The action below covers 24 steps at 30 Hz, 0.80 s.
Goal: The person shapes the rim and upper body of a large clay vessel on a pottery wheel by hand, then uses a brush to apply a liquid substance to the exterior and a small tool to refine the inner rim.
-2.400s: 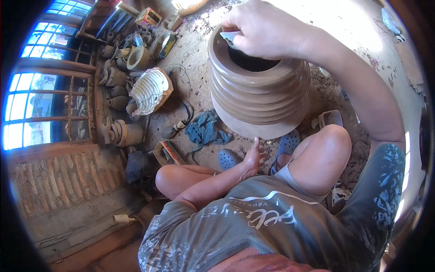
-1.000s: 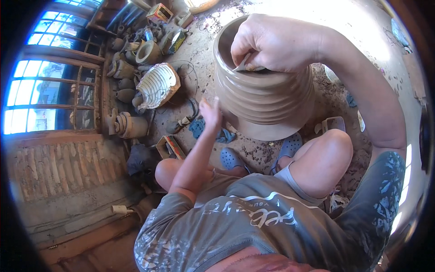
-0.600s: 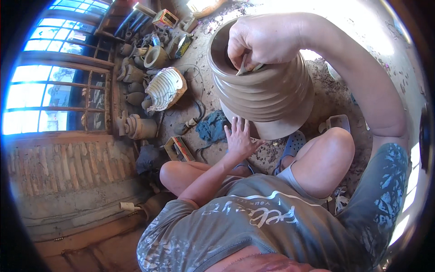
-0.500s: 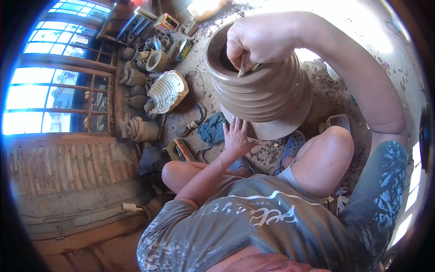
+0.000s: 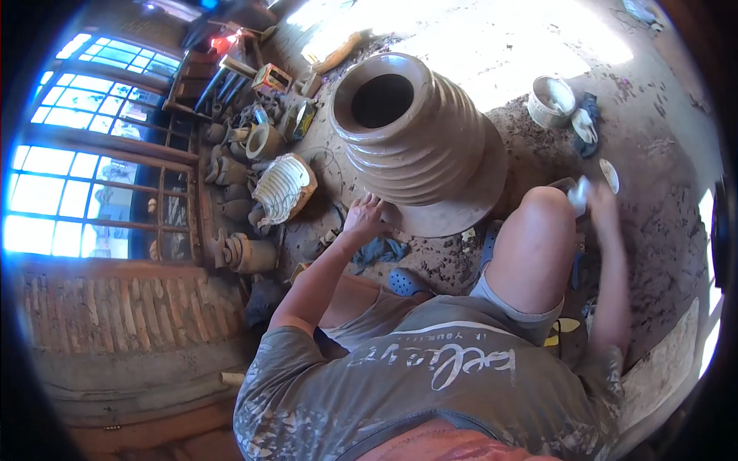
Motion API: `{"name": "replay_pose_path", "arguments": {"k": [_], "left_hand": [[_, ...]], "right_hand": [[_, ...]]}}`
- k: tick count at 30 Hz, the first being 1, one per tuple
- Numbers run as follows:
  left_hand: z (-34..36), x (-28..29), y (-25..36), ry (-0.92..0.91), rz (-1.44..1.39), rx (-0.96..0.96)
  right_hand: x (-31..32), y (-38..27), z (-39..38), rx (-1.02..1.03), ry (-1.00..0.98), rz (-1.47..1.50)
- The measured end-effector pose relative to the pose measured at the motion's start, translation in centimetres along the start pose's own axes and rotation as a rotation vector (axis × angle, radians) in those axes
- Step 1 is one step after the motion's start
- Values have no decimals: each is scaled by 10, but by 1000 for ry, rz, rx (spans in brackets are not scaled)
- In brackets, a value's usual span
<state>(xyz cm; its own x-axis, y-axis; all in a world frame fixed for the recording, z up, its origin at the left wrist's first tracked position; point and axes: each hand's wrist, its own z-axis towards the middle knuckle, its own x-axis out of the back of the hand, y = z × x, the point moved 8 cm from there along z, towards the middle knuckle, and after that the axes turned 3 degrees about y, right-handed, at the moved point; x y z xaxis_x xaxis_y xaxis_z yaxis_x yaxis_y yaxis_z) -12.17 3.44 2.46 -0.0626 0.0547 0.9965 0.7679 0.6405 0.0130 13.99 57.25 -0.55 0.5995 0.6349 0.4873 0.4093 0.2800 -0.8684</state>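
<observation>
A big ridged clay pot (image 5: 430, 146), wet and brown with a wide dark mouth, stands on a round wheel disc (image 5: 446, 219) in front of me. At the disc's near left edge is my left hand (image 5: 366, 218), fingers stretched out and holding nothing. Beyond my raised right knee, low on the right, my right hand (image 5: 604, 206) is smeared by motion. A blurred whitish thing (image 5: 579, 197) shows at its fingers, too unclear to name. A shallow container beside it is partly hidden by the knee.
A whitish bucket (image 5: 551, 101) and a dark cloth (image 5: 587, 127) lie beyond my right hand. Small clay pots (image 5: 264, 141), a ribbed white mould (image 5: 286, 189) and a boxed item (image 5: 272, 80) crowd the left. A blue cloth (image 5: 380, 252) rests near my left wrist.
My right hand has left the pot's rim, where it pinched a thin pale piece, and moved down to the right. My left hand's spread fingers have drawn closer together at the disc.
</observation>
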Motion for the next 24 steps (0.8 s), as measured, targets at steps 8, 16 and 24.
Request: {"name": "replay_pose_path", "arguments": {"k": [8,16,24], "left_hand": [[-17,1,97,-332,-6,34],[16,256,151,458,-632,-204],[101,287,72,203,-32,-48]], "right_hand": [[-55,292,-287,-425,-127,-467],[-42,400,-347,-439,-247,-578],[-17,356,-299,-329,-383,-751]]}}
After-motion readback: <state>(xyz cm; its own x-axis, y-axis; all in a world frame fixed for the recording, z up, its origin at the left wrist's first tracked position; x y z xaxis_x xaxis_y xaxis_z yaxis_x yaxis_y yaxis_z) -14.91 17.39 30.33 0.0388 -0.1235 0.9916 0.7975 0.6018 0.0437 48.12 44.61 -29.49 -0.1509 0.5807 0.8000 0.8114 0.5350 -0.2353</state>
